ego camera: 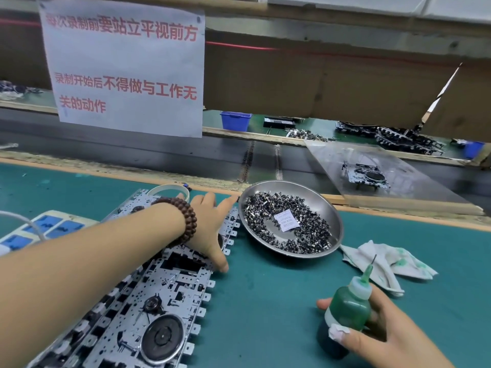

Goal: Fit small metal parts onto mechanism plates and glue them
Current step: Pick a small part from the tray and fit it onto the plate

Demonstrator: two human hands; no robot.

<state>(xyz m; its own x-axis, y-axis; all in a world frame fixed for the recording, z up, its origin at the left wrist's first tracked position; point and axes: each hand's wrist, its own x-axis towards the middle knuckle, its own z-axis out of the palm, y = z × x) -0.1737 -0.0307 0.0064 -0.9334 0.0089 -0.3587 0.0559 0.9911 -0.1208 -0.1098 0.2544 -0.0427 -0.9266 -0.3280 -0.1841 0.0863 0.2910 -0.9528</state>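
From my remote view: left hand (pixel 210 229), fingers straight, rests flat on the row of mechanism plates (pixel 148 301) lying diagonally on the green table (pixel 265 301). Right hand (pixel 372 333) grips an upright green glue bottle (pixel 350 306) (nozzle up). The steel dish (pixel 329 208) of small metal parts (pixel 310 235) sits just right of the plates, a stained rag (pixel 385 261) beyond.
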